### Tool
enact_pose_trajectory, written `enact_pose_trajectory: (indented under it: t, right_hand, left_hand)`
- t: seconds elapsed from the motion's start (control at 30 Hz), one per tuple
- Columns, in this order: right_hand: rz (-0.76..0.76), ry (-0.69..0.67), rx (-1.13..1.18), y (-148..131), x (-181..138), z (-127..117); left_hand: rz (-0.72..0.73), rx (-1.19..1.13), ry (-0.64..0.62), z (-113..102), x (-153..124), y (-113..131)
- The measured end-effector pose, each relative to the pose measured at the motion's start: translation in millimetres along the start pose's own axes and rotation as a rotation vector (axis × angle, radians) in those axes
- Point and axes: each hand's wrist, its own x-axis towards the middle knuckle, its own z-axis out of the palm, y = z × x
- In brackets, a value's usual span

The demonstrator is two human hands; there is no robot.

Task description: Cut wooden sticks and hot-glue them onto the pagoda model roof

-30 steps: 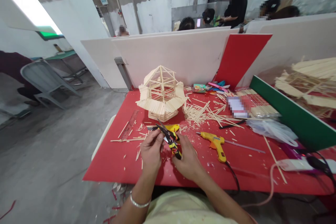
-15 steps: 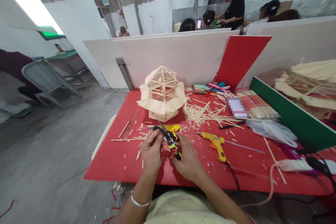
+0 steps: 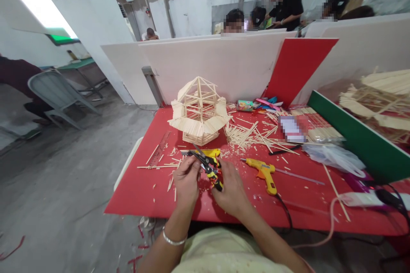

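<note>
- Nearest, the person's forearms come in over the edge of the red desk (image 3: 137, 198), a bracelet (image 3: 174, 241) on the left wrist.
- The right hand (image 3: 232, 187) is clamped on the handles of the shears (image 3: 212, 175), thumb on one side and fingers on the other, a grip that seems suited to working them.
- The left hand (image 3: 186, 184) has its fingertips drawn together beside the blades, probably to steady something small there; whether anything sits between them cannot be told.
- The shears are above the near middle of the desk, blades pointing away and leftward, which brings them to the left fingertips.
- Just beyond the blades lies a yellow knife (image 3: 212, 152), within easy reach.
- To the right, a yellow glue gun (image 3: 263, 170) lies on its side, nozzle leftward, its cord trailing toward the near edge, perhaps so the handle is convenient for the right hand.
- Farther left, a clear ruler (image 3: 160, 150) lies among stick scraps.
- Behind the knife stands a wooden stick model (image 3: 201, 127), upright and untouched, apparently set back to leave working room.
- Right of it, loose sticks (image 3: 241, 137) form a heap.
- Farthest, pale boards (image 3: 208, 62) stand behind the desk, seemingly as a divider, with people beyond.
</note>
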Motion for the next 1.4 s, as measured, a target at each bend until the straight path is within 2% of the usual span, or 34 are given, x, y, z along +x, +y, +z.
enact_pose_trajectory:
  t: [0.17, 0.4, 0.57, 0.77, 1.0, 1.2, 1.3, 1.4]
  right_hand:
    - [-0.013, 0.018, -0.019, 0.2, -0.5, 1.4]
    - [-0.004, -0.038, -0.026, 2.0, -4.4, 2.7]
    - [0.007, -0.099, -0.03, 0.8, -4.4, -1.6]
    - [0.007, -0.098, -0.063, -1.4, -2.4, -5.6]
    - [0.014, -0.036, -0.112, 0.2, -1.6, -5.6]
    - [-0.021, -0.045, -0.189, 0.6, 1.2, -11.5]
    - [0.005, -0.062, -0.126, -0.2, 1.7, -12.6]
    - [0.068, -0.117, 0.017, -5.6, 2.9, -14.7]
  left_hand:
    - [0.014, 0.046, -0.011, 1.3, -1.8, 2.8]
    - [0.312, 0.333, -0.042, -2.6, -0.2, 14.3]
    - [0.376, 0.433, -0.074, -9.6, 3.1, 21.4]
    - [0.371, 0.464, -0.09, -16.7, 4.7, 21.4]
    - [0.364, 0.472, -0.13, -21.0, 4.8, 23.2]
    - [0.252, 0.502, -0.172, -27.0, 6.9, 20.8]
    - [0.199, 0.498, -0.191, -27.0, 6.9, 21.6]
    - [0.13, 0.411, -0.126, -25.7, 7.9, 24.2]
